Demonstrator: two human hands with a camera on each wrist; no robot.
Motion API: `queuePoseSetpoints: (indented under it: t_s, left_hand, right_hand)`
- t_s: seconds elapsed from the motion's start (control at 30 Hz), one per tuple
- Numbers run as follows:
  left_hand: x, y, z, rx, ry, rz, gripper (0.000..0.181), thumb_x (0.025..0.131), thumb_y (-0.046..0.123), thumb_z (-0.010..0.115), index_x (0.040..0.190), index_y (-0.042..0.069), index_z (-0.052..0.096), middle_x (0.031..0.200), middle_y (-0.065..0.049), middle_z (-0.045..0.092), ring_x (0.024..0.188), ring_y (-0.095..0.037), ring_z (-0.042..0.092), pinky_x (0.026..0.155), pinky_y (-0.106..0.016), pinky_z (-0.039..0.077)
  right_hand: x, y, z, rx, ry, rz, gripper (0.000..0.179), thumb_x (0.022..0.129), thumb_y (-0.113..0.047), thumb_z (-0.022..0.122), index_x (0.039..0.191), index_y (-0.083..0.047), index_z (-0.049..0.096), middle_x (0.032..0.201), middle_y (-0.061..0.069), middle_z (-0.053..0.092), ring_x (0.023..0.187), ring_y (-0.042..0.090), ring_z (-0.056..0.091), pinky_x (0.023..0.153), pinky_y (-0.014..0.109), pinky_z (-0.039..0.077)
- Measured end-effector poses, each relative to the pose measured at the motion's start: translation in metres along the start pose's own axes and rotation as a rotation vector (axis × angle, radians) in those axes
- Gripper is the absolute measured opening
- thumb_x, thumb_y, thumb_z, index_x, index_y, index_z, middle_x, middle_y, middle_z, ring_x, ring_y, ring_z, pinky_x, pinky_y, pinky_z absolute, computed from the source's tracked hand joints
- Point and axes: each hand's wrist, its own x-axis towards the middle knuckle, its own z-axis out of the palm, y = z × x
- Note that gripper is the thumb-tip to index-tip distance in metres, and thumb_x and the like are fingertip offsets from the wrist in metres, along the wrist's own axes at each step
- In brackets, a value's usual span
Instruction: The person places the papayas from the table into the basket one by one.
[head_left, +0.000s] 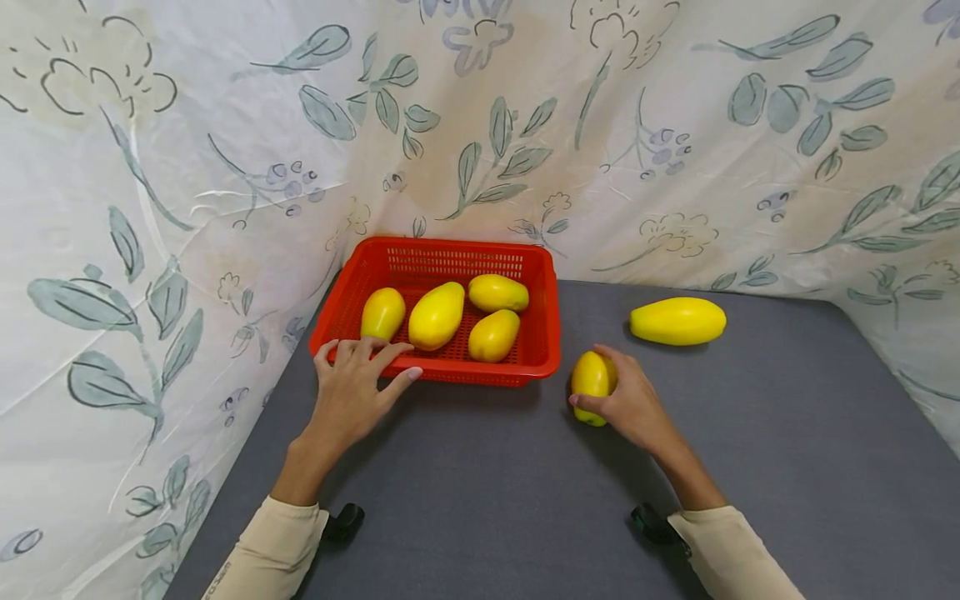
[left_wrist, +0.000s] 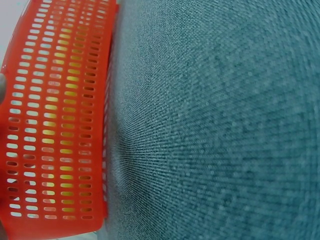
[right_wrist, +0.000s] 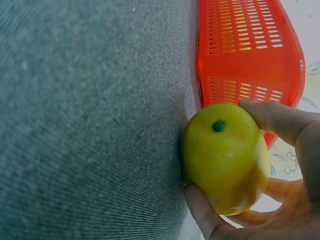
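My right hand (head_left: 630,400) grips a yellow mango (head_left: 591,385) on the grey table, just right of the red basket. In the right wrist view, thumb and fingers wrap the sides of this mango (right_wrist: 225,155), its green stem end facing the camera. Over the near rim of the red plastic basket (head_left: 450,368) curl the fingers of my left hand (head_left: 356,387), with the thumb along the rim's outside. Inside lie several yellow mangoes, among them a large one (head_left: 437,317) in the middle and a smaller one (head_left: 382,314) close to the left fingers.
A long yellow fruit (head_left: 678,322), perhaps a papaya, lies on the grey table (head_left: 495,508) right of the basket. Behind the table and along its left side hangs a flower-print cloth (head_left: 480,125). Dark wrist cameras stick out from both sleeves.
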Motion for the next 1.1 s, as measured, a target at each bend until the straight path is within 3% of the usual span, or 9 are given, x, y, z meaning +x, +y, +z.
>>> queuePoseSetpoints:
  t_s: [0.4, 1.1]
  left_hand:
    - [0.0, 0.0, 0.0, 0.003, 0.008, 0.006, 0.049, 0.097, 0.055, 0.067, 0.135, 0.024, 0.071, 0.124, -0.016, 0.062, 0.118, -0.04, 0.052, 0.111, -0.071, 0.019]
    - [-0.001, 0.0, -0.002, -0.003, -0.007, -0.001, 0.048, 0.097, 0.054, 0.067, 0.135, 0.025, 0.07, 0.124, -0.016, 0.062, 0.118, -0.04, 0.05, 0.111, -0.071, 0.018]
  right_hand:
    - [-0.004, 0.0, -0.001, 0.022, 0.028, 0.013, 0.09, 0.085, -0.03, 0.087, 0.158, -0.004, 0.042, 0.148, 0.03, 0.046, 0.117, 0.043, 0.053, 0.09, 0.053, 0.049]
    - [-0.014, -0.01, -0.009, 0.077, 0.063, 0.018, 0.094, 0.089, -0.036, 0.086, 0.163, -0.009, 0.035, 0.157, 0.028, 0.039, 0.122, 0.043, 0.051, 0.093, 0.055, 0.05]
